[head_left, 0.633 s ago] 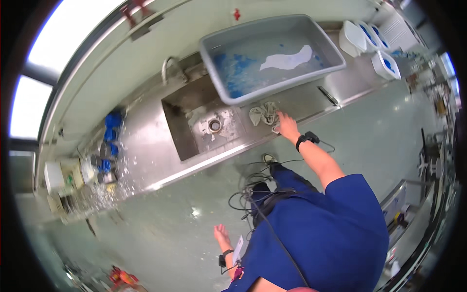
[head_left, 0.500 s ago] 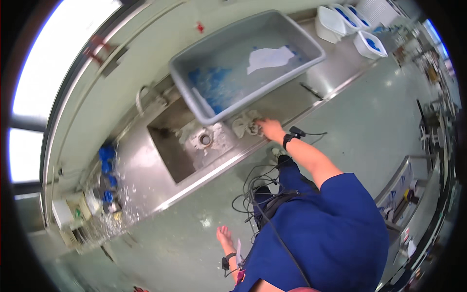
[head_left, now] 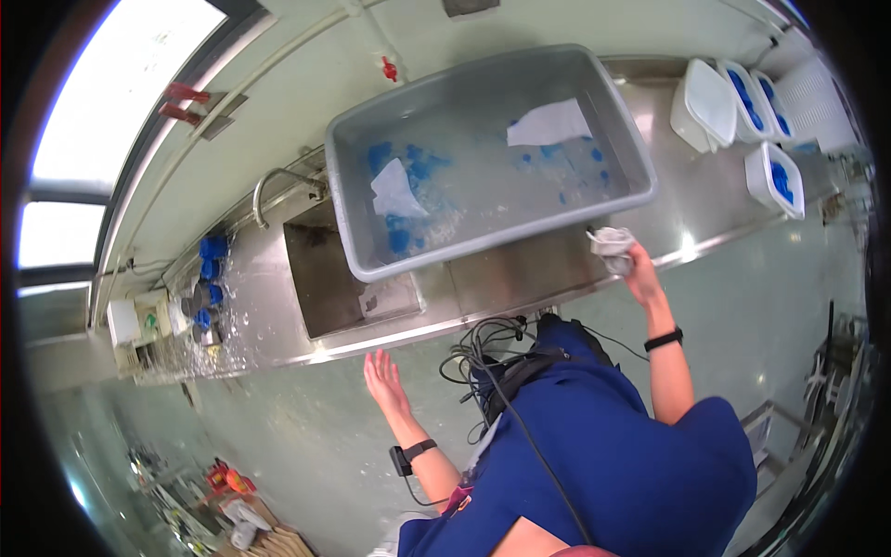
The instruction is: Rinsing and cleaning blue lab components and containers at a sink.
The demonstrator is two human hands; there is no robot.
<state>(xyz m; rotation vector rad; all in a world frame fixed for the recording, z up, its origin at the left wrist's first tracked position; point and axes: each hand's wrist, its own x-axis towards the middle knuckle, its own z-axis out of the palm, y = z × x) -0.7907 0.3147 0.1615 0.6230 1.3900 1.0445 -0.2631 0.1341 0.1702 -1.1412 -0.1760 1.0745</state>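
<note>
My right hand (head_left: 640,277) is closed around a crumpled grey-white cloth (head_left: 613,246), over the front part of the steel counter. It is near the right front corner of a big grey tub (head_left: 492,246). Inside the tub lie two white sheets, one at the back right (head_left: 548,123) and a smaller one at the left (head_left: 397,190). Blue bits (head_left: 422,162) are scattered over its bottom. My left hand (head_left: 383,376) holds nothing, its fingers stretched out, just in front of the counter edge below the sink (head_left: 320,269).
A curved tap (head_left: 263,200) rises behind the sink. White containers (head_left: 705,107), some with blue contents, stand at the far right. Blue-topped items (head_left: 212,260) line the counter's left end. Black cables (head_left: 483,348) loop by my waist.
My right hand has lifted the cloth from the counter beside the sink and carried it right. My left hand has come forward and left, toward the counter edge. The view has shifted.
</note>
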